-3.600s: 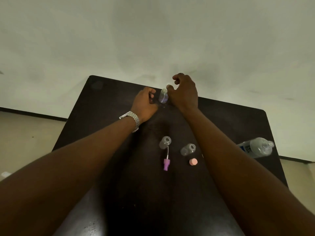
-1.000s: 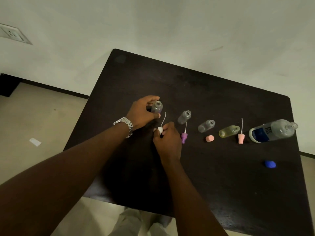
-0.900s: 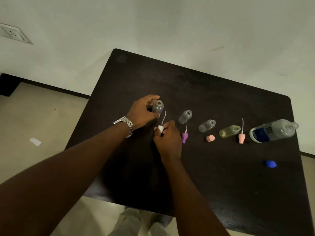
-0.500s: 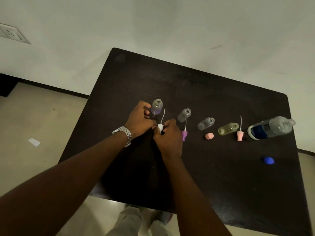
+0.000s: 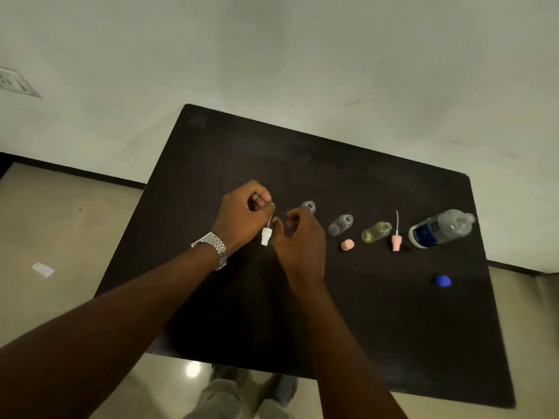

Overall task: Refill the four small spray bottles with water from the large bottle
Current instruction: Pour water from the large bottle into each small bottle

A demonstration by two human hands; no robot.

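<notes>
Mid-frame, the left hand pinches the white spray head by its tube, likely to hold it off for pouring; right hand beside, relaxed, empty.

Dark table, wall socket, maybe a paper scrap on tiled floor

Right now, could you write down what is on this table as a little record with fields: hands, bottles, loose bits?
left hand: fingers curled, pinches the tube of the white spray head
right hand: beside that head; contact unclear
small bottles seen: half-hidden bottle, clear bottle, yellowish bottle, all uncapped
fourth small bottle: not visible
loose parts: pink cap, pink spray head, blue cap
large bottle: uncapped, right end of the row
table: dark
</notes>
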